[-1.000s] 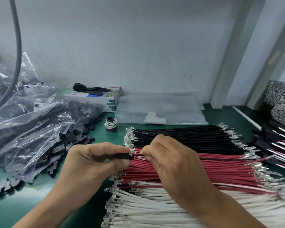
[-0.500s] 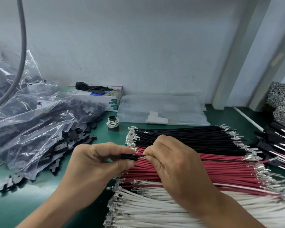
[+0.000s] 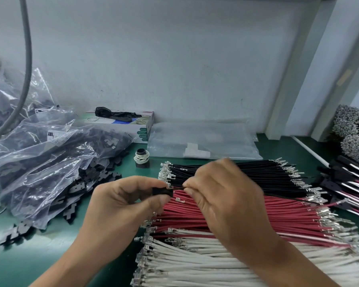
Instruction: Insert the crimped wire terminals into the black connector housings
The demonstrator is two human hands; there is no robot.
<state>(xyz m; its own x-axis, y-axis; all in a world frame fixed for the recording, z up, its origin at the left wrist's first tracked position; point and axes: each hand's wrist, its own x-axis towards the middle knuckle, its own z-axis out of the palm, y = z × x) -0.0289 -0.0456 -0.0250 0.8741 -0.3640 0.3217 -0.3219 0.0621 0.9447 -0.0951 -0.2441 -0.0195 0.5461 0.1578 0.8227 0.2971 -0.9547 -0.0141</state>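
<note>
At centre frame the left hand point(image 3: 122, 206) pinches a black connector housing point(image 3: 162, 192) between thumb and fingertips, while the right hand point(image 3: 224, 195) pinches a black wire point(image 3: 177, 188) just beside the housing's mouth; the terminal itself is hidden, seemingly inside. To seat it well, I would keep the wire in line with the cavity, grip close to the housing so the thin lead cannot buckle, and push straight, then tug lightly to check the lock. A loose terminal point(image 3: 180, 200) shows just below the housing. The green counter point(image 3: 35, 251) carries rows of black wires point(image 3: 257, 172), red wires point(image 3: 257, 214) and white wires point(image 3: 195, 264) at lower right, bags of housings point(image 3: 50, 162) at left, a glove box point(image 3: 133, 125) and a flat clear bag point(image 3: 205, 139) against the pale wall behind
</note>
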